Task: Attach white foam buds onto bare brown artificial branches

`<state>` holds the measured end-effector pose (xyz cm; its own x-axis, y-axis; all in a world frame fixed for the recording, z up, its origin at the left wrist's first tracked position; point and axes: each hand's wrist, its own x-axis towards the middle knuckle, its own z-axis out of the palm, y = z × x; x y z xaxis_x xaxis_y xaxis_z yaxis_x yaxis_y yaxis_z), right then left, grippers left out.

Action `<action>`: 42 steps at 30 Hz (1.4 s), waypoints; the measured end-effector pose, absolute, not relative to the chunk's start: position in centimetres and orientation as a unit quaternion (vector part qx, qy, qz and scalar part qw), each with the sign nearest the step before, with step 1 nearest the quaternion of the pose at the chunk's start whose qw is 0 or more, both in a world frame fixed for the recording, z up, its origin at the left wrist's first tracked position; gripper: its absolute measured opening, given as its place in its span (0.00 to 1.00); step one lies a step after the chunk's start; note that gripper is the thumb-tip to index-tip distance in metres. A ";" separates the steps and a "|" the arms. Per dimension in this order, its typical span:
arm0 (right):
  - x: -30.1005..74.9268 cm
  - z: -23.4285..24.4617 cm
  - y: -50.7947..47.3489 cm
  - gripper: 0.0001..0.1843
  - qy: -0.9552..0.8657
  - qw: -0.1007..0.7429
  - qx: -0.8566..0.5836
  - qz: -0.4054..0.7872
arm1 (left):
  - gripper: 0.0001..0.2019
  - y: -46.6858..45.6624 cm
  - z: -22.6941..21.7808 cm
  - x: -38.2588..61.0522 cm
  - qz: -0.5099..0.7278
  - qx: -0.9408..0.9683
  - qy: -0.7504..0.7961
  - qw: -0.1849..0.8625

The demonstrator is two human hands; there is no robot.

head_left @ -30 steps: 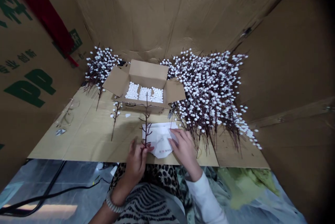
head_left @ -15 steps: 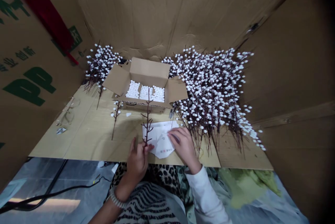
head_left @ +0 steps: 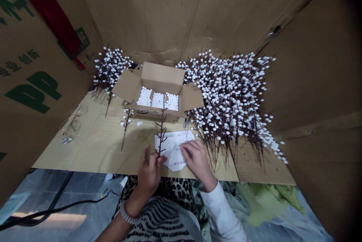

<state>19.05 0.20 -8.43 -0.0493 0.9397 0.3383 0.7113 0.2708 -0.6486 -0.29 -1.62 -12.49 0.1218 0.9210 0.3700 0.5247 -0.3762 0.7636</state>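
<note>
My left hand pinches the foot of a bare brown artificial twig and keeps it upright, its short side stubs showing no berries. Over the white paper sheets, my right hand has thumb and forefinger pinched together; whatever sits between the tips is too small to make out. Behind the twig stands an open cardboard box, filled with white foam berries in three groups. Left of the twig, a sprig with a few white berries lies on the cardboard-covered table.
A big heap of white-berry branches covers the right side, and a smaller bunch lies at the back left. Cardboard walls enclose the table. Pliers-like metal tips show by the box. Black cables run below left.
My right hand has shifted slightly left over the paper, its fingertips closer to the twig. The twig's top leans slightly further right; my left hand keeps its hold.
</note>
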 end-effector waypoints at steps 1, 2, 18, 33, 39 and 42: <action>19.1 -8.3 0.1 0.08 -0.703 0.374 -0.583 0.161 | 0.07 -1.6 -12.3 -0.3 0.426 0.710 0.508 0.236; 19.2 -8.2 -0.1 0.08 -0.696 0.383 -0.585 0.164 | 0.08 -1.6 -12.1 -0.3 0.427 0.707 0.510 0.239; 15.8 0.3 -5.0 0.06 -0.463 0.693 -0.464 0.300 | 0.09 -3.9 -4.4 -0.6 0.514 0.508 0.371 0.583; 15.1 -0.1 -4.9 0.09 -0.520 0.665 -0.513 0.154 | 0.12 -4.0 -2.0 0.6 0.529 0.445 0.350 0.632; 15.2 0.6 -4.6 0.13 -0.557 0.652 -0.483 0.175 | 0.14 -3.9 -1.7 0.7 0.520 0.436 0.365 0.637; 15.2 0.9 -4.6 0.15 -0.586 0.637 -0.477 0.154 | 0.15 -3.9 -1.8 0.7 0.512 0.441 0.368 0.638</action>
<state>15.17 -4.60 0.86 0.2664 0.7545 0.5998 0.3626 0.4982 -0.7876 0.65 -3.88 -1.82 0.2045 0.9787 -0.0174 -0.3299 0.0856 0.9401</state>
